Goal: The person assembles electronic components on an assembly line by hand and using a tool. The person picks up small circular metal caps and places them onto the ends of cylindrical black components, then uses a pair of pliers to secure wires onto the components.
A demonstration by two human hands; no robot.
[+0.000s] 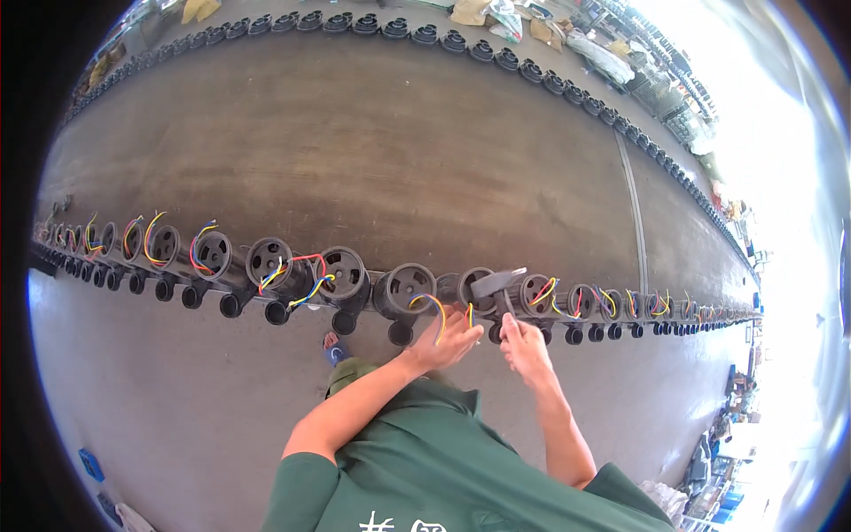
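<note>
My right hand [526, 348] is wrapped round the handle of a hammer [498, 283]. The hammer's grey metal head is over the right side of a round black plastic housing [468, 280] at the table's near edge. Close to that housing's lower front is my left hand [448, 343], its fingers drawn together; what they hold, if anything, is hidden. Yellow and blue wires [441, 317] come out of the neighbouring black housing [409, 285] on the left and hang down over my left hand. A short yellow wire [471, 314] shows by its fingertips.
More black housings [341, 273] with red, yellow and blue wires line the near edge of the wide brown table [355, 151] both ways. A curved row of black parts [425, 35] runs along the far edge. Bags [598, 55] lie beyond. A blue object [91, 464] is on the floor.
</note>
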